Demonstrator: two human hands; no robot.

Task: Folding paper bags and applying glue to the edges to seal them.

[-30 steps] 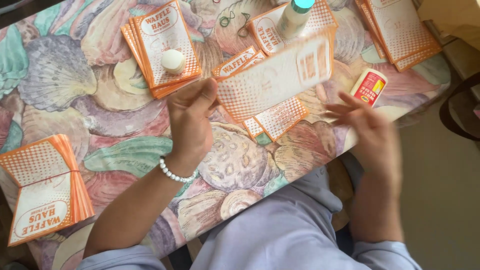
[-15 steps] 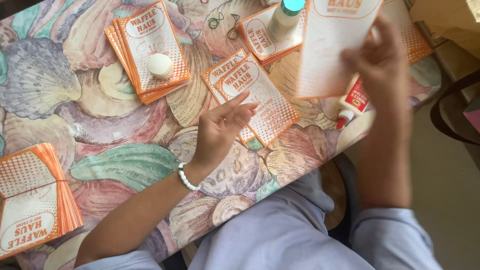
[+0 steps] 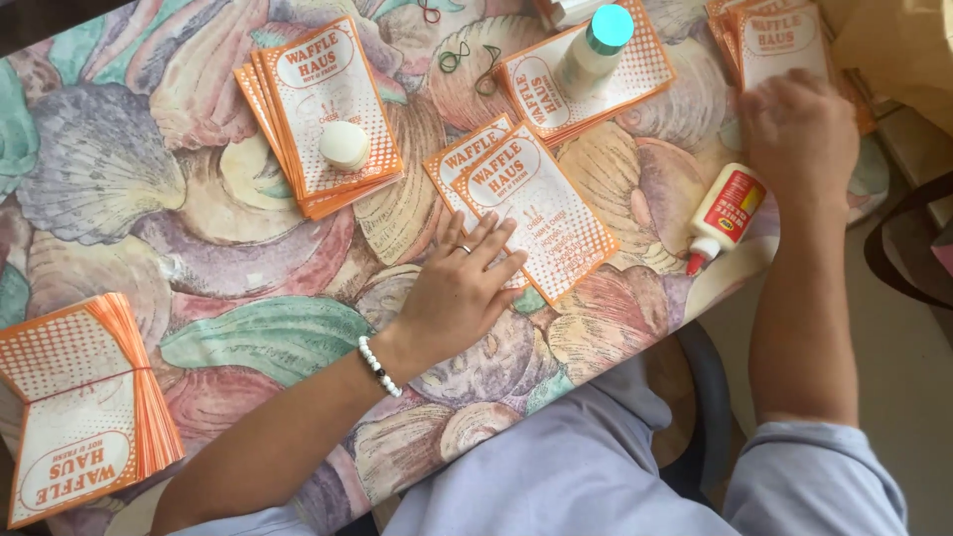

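Note:
My left hand (image 3: 462, 288) lies flat, fingers spread, on the near edge of two overlapping orange-and-white printed sheets (image 3: 536, 203) in the middle of the table. My right hand (image 3: 799, 129) rests palm down on a stack of the same sheets (image 3: 779, 35) at the far right, its fingers slightly blurred. A small glue bottle (image 3: 725, 213) with a red label and red tip lies on its side just below that hand.
A stack of sheets (image 3: 318, 109) with a round white weight (image 3: 344, 145) sits at upper left. Another stack (image 3: 586, 74) carries a white bottle with a teal cap (image 3: 596, 40). A folded pile (image 3: 79, 402) lies at the left edge. The tablecloth (image 3: 228, 258) shows shells.
My right hand carried a sheet from the middle up to the right-hand stack and now lies on it. My left hand dropped flat onto the middle sheets.

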